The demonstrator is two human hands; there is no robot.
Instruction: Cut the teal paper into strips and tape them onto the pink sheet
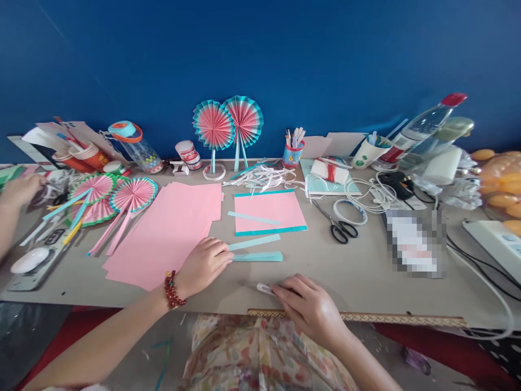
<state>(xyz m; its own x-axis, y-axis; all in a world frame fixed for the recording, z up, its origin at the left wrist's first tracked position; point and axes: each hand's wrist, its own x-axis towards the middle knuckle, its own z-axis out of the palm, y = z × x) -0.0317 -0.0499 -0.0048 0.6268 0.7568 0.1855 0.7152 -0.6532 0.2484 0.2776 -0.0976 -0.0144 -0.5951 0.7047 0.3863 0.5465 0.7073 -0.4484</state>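
Note:
My left hand, with a beaded bracelet at the wrist, has its fingers closed on the left ends of light blue paper strips, which lie on the table. Part of the pink paper stack is beneath and beside that hand. Near the table's front edge, my right hand grips a white-handled craft knife, its blurred tip pointing left. Beyond the strips lies a pink sheet with teal bands along two edges. One loose pale blue strip rests across it.
Scissors and a tape roll lie to the right. Two pleated paper fans lean against the blue wall; more fans lie at left. Paper scraps are piled behind. Another person's hand is at far left.

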